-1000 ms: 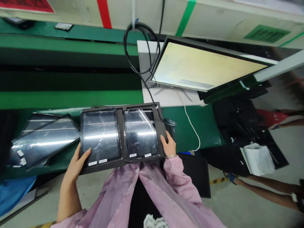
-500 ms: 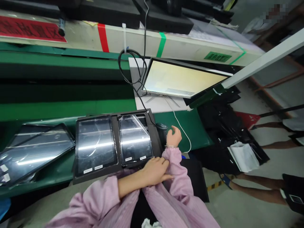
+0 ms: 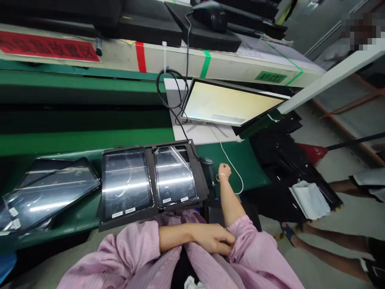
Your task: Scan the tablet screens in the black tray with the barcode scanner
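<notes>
My left hand reaches across my lap, its fingers closed on the pink right sleeve, which is bunched near the elbow. The right forearm is bare and stretched forward. My right hand is curled into a fist over the green bench, with nothing visible in it and a thin bracelet at the wrist. Left of that fist stands a dark corded device that looks like a handheld scanner. Two film-covered tablets, a larger one and a smaller one, lie side by side in a dark foam tray.
More tablets lie stacked askew at the left. A lit monitor stands behind, with a coiled black cable hanging beside it. A white cable curves along the bench. Another person's legs show at the right.
My left hand has moved from near the right wrist back to the elbow, baring the forearm as the sleeve slid up. My right hand has gone from spread fingers to a fist.
</notes>
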`<state>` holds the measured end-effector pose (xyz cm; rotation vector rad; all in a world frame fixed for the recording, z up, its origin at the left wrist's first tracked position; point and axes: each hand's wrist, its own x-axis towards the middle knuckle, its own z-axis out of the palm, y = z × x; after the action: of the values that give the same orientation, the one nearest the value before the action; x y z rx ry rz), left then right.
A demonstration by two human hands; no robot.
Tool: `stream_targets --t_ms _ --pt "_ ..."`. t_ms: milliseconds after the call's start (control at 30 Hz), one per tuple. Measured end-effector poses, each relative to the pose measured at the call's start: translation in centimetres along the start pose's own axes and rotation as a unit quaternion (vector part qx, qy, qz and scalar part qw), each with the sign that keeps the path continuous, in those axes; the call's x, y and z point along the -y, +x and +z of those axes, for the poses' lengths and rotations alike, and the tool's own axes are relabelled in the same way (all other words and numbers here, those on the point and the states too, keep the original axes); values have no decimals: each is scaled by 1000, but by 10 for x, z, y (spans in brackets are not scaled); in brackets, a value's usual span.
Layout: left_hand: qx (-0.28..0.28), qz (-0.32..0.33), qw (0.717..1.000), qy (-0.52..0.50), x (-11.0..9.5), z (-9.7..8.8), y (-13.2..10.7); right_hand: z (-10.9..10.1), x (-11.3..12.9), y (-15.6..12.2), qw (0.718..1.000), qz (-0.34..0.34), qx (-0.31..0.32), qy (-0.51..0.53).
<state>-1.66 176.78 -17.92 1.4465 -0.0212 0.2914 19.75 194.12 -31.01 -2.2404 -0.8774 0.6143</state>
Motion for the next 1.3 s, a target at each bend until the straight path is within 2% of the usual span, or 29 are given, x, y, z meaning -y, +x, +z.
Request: stream_targets --t_ms 100,200,267,333,367,400,433,467,500,533,567,600,633,667,733,800,867,933,1000,1100,1300 --pt "-62 -19 998 -21 1 7 -5 11 -10 -2 995 12 99 24" --pt "-144 -52 988 28 0 5 -25 17 -13 -10 983 5 177 51" --pt "-224 -69 969 76 -4 1 -53 17 -13 -16 973 -5 220 68" --pt "-350 -102 923 119 -9 -3 -93 15 -10 -22 963 -14 256 79" --pt "-431 -131 881 144 -10 -4 -117 14 -8 -24 959 -18 269 82" --pt "-516 -161 822 179 -10 -5 -143 12 -6 -26 957 -20 278 84" --pt "-604 -190 740 227 -8 -5 -169 10 -3 -29 956 -20 280 84" --pt "-676 -221 642 288 -4 -5 -195 8 0 -32 957 -19 277 86" --pt "-712 -257 553 349 1 -5 -219 3 3 -37 959 -15 269 88" --pt "-723 -302 481 392 6 -4 -241 -3 6 -42 962 -10 257 93" --pt "-728 -347 420 416 13 -4 -259 -12 9 -49 965 -6 245 98" --pt "-729 -384 380 420 19 -4 -274 -23 13 -57 967 -3 234 105" --pt "-726 -414 368 406 25 -4 -285 -36 16 -67 968 -1 226 114" --pt "-727 -432 378 378 31 -4 -292 -52 20 -78 967 0 221 123" --pt "-729 -435 427 311 40 -6 -299 -86 27 -105 964 6 223 146" --pt "-739 -413 462 264 45 -8 -300 -117 34 -135 954 28 254 160" --pt "-753 -390 469 246 46 -10 -300 -142 41 -166 939 56 302 153" --pt "-755 -384 473 241 46 -12 -301 -154 47 -195 921 78 354 141" --pt "-745 -392 476 253 45 -15 -303 -154 51 -219 897 102 406 141" --pt "-737 -387 487 265 46 -18 -306 -138 54 -245 869 129 456 144" --pt "-745 -359 505 248 45 -20 -305 -107 61 -269 870 96 469 122"
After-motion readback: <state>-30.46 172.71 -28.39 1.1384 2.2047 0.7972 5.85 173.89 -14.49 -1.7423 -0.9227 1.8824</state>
